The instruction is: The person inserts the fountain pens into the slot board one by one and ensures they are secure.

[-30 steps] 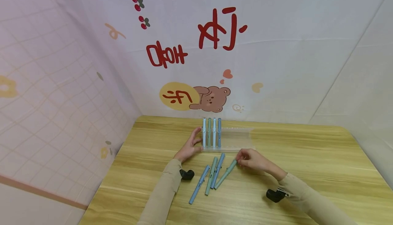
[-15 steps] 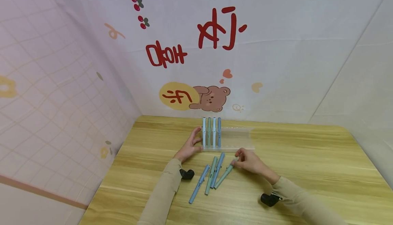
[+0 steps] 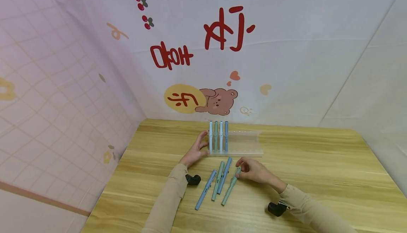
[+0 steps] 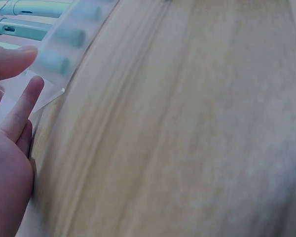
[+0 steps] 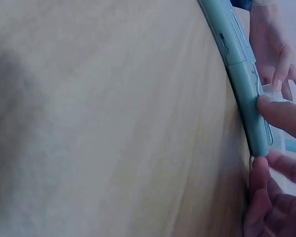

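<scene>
Right hand (image 3: 255, 171) pinches green pen (image 3: 231, 187) at its upper end, other end toward 7 o'clock. Loose pens (image 3: 218, 180) at its 9 o'clock. Rack (image 3: 245, 143) at 12, four racked pens (image 3: 221, 139); left hand (image 3: 193, 154) spread wide at rack's 9 o'clock end.

In the head view, the person's left forearm (image 3: 166, 199) slants up from 7 o'clock; the left hand (image 3: 192, 154), near 6 o'clock, spreads thumb and fingers in a wide C. The right forearm (image 3: 310, 206) reaches in from 4 o'clock; the right hand (image 3: 257, 171), near 5, points toward 10, pinching.
</scene>
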Demonstrator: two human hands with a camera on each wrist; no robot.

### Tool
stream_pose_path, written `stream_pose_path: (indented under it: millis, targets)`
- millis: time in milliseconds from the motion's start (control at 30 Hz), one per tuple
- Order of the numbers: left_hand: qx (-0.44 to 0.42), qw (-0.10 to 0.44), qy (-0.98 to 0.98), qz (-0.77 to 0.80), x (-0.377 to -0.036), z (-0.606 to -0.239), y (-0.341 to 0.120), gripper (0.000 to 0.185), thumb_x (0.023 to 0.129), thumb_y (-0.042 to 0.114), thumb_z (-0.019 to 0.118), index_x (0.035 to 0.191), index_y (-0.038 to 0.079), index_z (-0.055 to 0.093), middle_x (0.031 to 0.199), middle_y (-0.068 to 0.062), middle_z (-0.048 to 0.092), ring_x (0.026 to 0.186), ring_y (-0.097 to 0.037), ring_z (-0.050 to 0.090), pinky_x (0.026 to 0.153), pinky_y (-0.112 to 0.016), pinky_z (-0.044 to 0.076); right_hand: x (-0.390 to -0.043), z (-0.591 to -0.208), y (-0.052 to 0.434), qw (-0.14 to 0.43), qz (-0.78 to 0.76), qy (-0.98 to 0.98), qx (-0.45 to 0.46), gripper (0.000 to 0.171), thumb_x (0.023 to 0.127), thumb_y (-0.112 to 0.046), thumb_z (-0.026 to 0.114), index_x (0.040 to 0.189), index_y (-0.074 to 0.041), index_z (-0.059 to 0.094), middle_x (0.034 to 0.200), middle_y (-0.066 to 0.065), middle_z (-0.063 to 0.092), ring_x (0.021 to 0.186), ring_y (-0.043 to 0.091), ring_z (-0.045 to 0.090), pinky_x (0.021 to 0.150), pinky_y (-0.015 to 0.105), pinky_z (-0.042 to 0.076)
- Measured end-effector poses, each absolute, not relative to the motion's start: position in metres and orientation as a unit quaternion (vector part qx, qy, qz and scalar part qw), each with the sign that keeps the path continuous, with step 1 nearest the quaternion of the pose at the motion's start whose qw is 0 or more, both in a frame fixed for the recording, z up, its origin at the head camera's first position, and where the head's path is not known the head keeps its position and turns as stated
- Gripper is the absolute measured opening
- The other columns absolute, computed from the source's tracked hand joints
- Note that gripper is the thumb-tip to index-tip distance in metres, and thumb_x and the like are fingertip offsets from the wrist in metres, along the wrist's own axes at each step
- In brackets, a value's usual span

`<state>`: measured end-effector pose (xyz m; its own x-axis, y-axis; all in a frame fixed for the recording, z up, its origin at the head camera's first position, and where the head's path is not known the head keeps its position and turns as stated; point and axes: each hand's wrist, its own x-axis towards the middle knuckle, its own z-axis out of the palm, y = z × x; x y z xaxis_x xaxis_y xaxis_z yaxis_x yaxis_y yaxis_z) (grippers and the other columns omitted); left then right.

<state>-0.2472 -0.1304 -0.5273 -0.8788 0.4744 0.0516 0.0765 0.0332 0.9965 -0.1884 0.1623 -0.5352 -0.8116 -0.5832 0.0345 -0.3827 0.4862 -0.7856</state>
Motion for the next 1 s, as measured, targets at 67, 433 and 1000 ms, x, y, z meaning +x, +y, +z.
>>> stream_pose_path:
  millis: [67,433,1000]
  targets:
    - [0.199,0.149,0.703,0.666,-0.247,-0.527,-0.131,0.089,0.084,-0.019,0.054,0.155,0.016,0.014,0.159,-0.015,0.005,0.133,-0.045,0.031,0.099,-0.049,0.041,-0.189,-0.538,0.163,0.123,-0.43,0.843,-0.299,0.03,0.084,-0.016,0.076,0.103,0.001,0.062,0.077,0.002,0.052,0.066,0.009,0.046,0.061,0.023,0.038]
    - [0.2,0.152,0.707,0.661,-0.248,-0.526,-0.133,0.089,0.085,-0.017,0.055,0.155,0.018,0.013,0.16,-0.013,0.004,0.134,-0.044,0.03,0.1,-0.052,0.039,-0.195,-0.544,0.171,0.157,-0.472,0.8,-0.335,0.017,0.086,-0.003,0.071,0.101,0.001,0.063,0.087,0.009,0.059,0.07,0.011,0.05,0.061,0.023,0.044]
    - [0.21,0.151,0.712,0.653,-0.245,-0.526,-0.133,0.088,0.086,-0.017,0.055,0.155,0.015,0.011,0.16,-0.015,0.004,0.133,-0.044,0.031,0.1,-0.05,0.039,-0.205,-0.558,0.188,0.259,-0.694,0.583,-0.334,0.028,0.097,0.009,0.044,0.115,0.023,0.028,0.114,0.044,0.052,0.097,0.027,0.064,0.075,0.034,0.054]
